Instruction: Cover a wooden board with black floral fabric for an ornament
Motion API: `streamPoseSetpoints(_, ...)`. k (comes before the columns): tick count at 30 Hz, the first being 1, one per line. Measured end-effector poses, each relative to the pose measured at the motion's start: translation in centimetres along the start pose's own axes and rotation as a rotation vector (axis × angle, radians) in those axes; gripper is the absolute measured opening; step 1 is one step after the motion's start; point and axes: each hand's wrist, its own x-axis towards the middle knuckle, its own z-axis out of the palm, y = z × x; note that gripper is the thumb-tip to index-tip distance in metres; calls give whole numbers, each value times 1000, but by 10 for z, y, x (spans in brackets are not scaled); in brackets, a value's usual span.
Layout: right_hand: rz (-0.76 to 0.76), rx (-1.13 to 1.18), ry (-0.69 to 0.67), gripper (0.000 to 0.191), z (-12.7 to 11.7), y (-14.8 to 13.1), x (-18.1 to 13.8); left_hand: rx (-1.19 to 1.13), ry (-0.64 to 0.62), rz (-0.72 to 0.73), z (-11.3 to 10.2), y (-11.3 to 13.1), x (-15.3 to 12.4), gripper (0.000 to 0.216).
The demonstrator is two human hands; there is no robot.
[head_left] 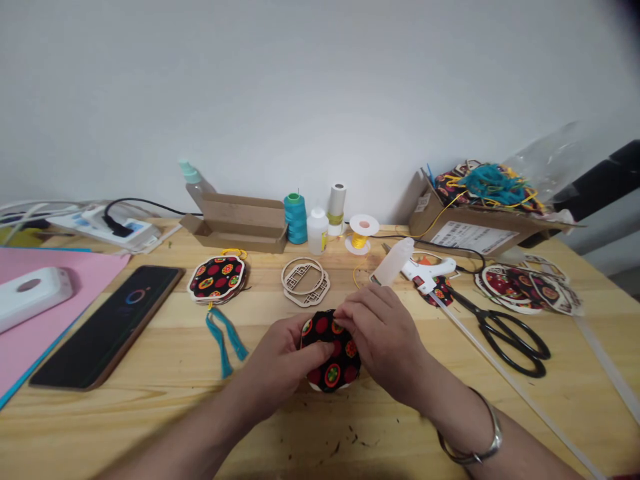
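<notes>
A round piece covered in black fabric with red and yellow dots [331, 357] lies on the wooden table [150, 413], held between both hands. My left hand [280, 363] grips its left side with the fingers curled under and the thumb on top. From the right, my right hand [383, 340] pinches its upper edge with the fingertips pressed together. A metal bangle [475, 443] sits on my right wrist.
Wooden lattice rings [305, 280], a stack of fabric-covered pieces [217, 279] with a teal tassel [225, 337], a phone [107, 323], pink paper [30, 327], black scissors [505, 327], a glue gun [425, 270], thread spools [296, 217], glue bottles and cardboard boxes [465, 223] surround the hands.
</notes>
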Motion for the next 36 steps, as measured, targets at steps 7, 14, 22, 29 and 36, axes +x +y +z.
streamPoseSetpoints(7, -42, -122, -75, 15, 3, 3, -4, 41, -18, 4, 0, -1, 0, 18)
streamPoseSetpoints(14, -23, -125, -73, 17, 6, 2, -3, 42, -16, -23, -1, -2, 0, 16)
streamPoseSetpoints(22, 185, 66, 42, 17, -7, -2, 4, 32, -3, -7, 0, 1, -1, 16)
streamPoseSetpoints(29, -242, 691, -759, 21, -43, -24, 0, -109, 154, 38, -5, 8, 4, 24)
streamPoseSetpoints(36, 330, 417, -615, 17, -31, 5, -1, -194, 188, 71, -5, 10, 5, 24)
